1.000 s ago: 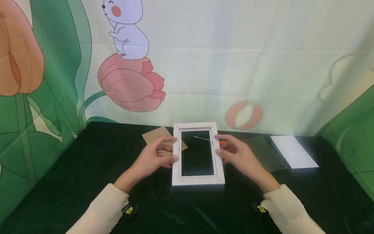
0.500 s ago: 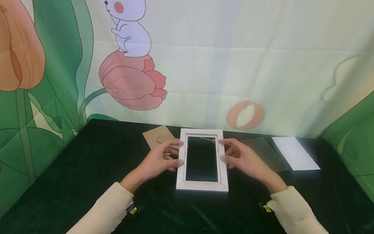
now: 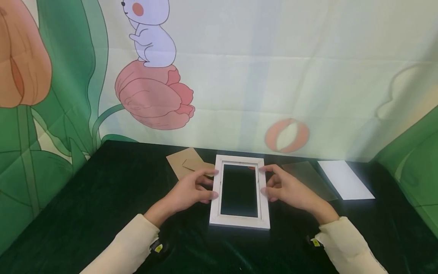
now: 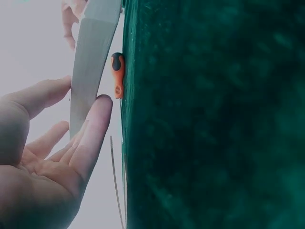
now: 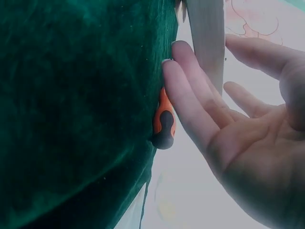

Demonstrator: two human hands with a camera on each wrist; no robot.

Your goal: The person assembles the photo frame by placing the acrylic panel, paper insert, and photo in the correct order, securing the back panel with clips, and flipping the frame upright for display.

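Note:
A white picture frame (image 3: pixel 239 221), its recessed side facing up, is held close over the dark cloth. At its left edge my left hand (image 3: pixel 189 189) grips it between thumb and fingers; my right hand (image 3: pixel 288 188) holds the opposite edge the same way. In the left wrist view the frame's side (image 4: pixel 89 57) shows between thumb and fingers, apart from the cloth. The right wrist view has fingertips (image 5: pixel 183 50) under the frame's side (image 5: pixel 208 43). Beyond the frame lies a screwdriver (image 5: pixel 165 124) with an orange and black handle, mostly hidden in the head view.
Left of the frame lies a brown backing board (image 3: pixel 186 156) with a stand piece on it, partly behind my left hand. A clear sheet (image 3: pixel 309 179) and a white panel (image 3: pixel 345 179) lie to the right. A printed curtain (image 3: pixel 232 83) hangs behind the dark cloth-covered table (image 3: pixel 113 182).
Both hands have brought the frame nearer to me and slightly right, and lowered it. The screwdriver, seen through the opening before, now shows only a bit of orange there.

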